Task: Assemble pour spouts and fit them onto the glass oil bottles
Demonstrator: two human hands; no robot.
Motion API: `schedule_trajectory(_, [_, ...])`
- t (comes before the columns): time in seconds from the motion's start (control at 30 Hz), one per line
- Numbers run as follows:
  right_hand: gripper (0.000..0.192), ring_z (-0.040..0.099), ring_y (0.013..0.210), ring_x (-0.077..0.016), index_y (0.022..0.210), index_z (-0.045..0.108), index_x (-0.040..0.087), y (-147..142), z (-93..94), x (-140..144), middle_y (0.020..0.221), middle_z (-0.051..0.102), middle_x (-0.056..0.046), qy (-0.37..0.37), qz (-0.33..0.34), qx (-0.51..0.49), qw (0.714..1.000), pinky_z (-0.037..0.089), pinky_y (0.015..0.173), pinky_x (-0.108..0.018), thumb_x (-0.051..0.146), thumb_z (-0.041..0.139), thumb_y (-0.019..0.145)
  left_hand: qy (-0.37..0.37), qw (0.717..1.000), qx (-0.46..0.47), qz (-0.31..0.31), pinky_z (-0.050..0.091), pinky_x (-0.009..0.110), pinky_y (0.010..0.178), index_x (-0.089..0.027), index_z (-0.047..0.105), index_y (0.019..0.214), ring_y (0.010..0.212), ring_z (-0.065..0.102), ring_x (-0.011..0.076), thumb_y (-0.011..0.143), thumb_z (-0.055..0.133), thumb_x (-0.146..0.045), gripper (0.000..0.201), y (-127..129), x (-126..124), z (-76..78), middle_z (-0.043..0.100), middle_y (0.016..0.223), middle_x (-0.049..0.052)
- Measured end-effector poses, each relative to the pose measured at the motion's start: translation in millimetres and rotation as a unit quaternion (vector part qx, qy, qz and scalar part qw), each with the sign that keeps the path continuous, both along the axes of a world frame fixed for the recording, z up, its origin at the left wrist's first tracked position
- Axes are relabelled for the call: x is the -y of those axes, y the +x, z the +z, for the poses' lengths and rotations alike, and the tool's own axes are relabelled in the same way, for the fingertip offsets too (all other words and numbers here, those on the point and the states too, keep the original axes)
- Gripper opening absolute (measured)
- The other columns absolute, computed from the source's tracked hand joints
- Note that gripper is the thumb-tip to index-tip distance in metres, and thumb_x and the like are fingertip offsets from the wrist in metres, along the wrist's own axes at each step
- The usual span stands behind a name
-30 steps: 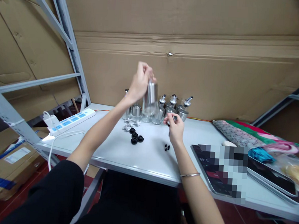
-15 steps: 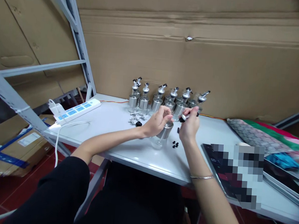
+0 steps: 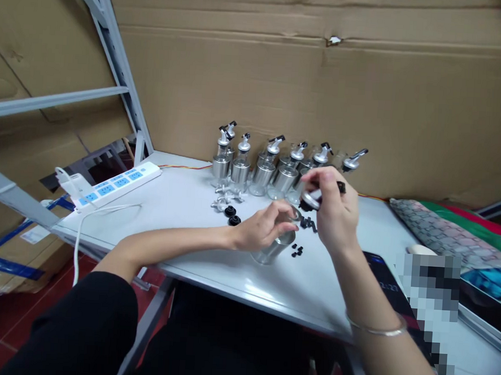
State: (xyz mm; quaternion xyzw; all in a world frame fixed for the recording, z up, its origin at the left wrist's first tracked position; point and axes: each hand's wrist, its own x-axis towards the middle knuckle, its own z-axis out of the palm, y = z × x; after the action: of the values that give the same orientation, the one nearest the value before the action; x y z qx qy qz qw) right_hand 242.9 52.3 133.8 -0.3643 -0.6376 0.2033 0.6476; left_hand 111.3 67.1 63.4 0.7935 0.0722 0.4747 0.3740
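My left hand (image 3: 265, 228) is closed around the neck of a glass bottle (image 3: 273, 251) with a metal sleeve, which leans to the right on the table. Just above its mouth, my right hand (image 3: 334, 212) grips a silver-and-black pourer stopper (image 3: 311, 200); a gap separates the two. Small black parts (image 3: 297, 251) lie right of the bottle, and more black pieces (image 3: 308, 223) sit behind them. Left of my left hand are black round stoppers (image 3: 234, 220) and silver spout pieces (image 3: 222, 204).
Several bottles with pourers (image 3: 263, 171) stand along the cardboard wall (image 3: 240, 79). A white power strip (image 3: 119, 184) lies at the left, beside a metal shelf frame (image 3: 122, 61). At the right are a dark phone-like device (image 3: 383, 280) and a patterned fabric (image 3: 438, 233).
My right hand has turned and come nearer the bottle's mouth, with the pourer now above it. The bottle leans more to the right. The whole view has shifted slightly.
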Motion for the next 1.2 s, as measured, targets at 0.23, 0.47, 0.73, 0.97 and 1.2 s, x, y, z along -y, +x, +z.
schedule_trajectory(0.23, [0.028, 0.044, 0.054, -0.0116, 0.077, 0.053, 0.023, 0, 11.6, 9, 0.065, 0.049, 0.002, -0.017, 0.017, 0.065, 0.998, 0.035, 0.05, -0.025, 0.048, 0.05, 0.089, -0.111, 0.991, 0.054, -0.045, 0.054, 0.033, 0.075, -0.028, 0.025, 0.115, 0.081, 0.068, 0.0164, 0.089, 0.057, -0.041, 0.043, 1, 5, -2.4, 0.057, 0.098, 0.004])
schedule_trajectory(0.47, [0.048, 0.043, 0.048, -0.0119, 0.077, 0.056, 0.022, 2, -9.1, 5, 0.06, 0.049, 0.001, -0.005, 0.061, 0.078, 0.995, 0.033, 0.044, -0.025, 0.057, 0.028, 0.094, -0.188, 0.98, 0.026, -0.068, 0.051, 0.033, 0.082, -0.024, 0.036, 0.118, 0.089, 0.066, 0.0202, 0.079, 0.069, -0.044, 0.054, -5, 5, 3.3, 0.064, 0.095, 0.006])
schedule_trajectory(0.73, [0.033, 0.046, 0.048, -0.0131, 0.078, 0.055, 0.021, -2, -8.9, 7, 0.056, 0.05, 0.001, 0.174, 0.03, 0.128, 0.976, 0.034, 0.046, -0.027, 0.03, 0.029, 0.097, -0.213, 0.971, -0.097, -0.048, 0.047, 0.027, 0.075, -0.011, 0.056, 0.104, 0.077, 0.056, 0.0158, 0.079, 0.059, -0.06, 0.055, -17, 11, 11.0, 0.061, 0.086, 0.005])
schedule_trajectory(0.97, [0.029, 0.042, 0.044, -0.0113, 0.087, 0.052, 0.018, 11, -6.9, 11, 0.055, 0.049, 0.001, 0.214, 0.042, 0.197, 0.956, 0.031, 0.045, -0.026, 0.026, 0.027, 0.097, -0.206, 0.973, -0.082, -0.072, 0.045, 0.026, 0.079, -0.018, 0.047, 0.121, 0.083, 0.055, 0.0149, 0.082, 0.061, -0.054, 0.055, -17, 14, 12.9, 0.059, 0.095, 0.005])
schedule_trajectory(1.2, [0.033, 0.038, 0.041, -0.0116, 0.079, 0.051, 0.017, 11, 6.3, 20, 0.048, 0.045, 0.003, 0.235, 0.02, 0.306, 0.922, 0.025, 0.044, -0.028, 0.023, 0.025, 0.097, -0.195, 0.973, -0.104, -0.06, 0.045, 0.023, 0.072, -0.017, 0.051, 0.101, 0.072, 0.052, 0.0123, 0.083, 0.06, -0.052, 0.041, -18, 15, 17.7, 0.055, 0.081, 0.0])
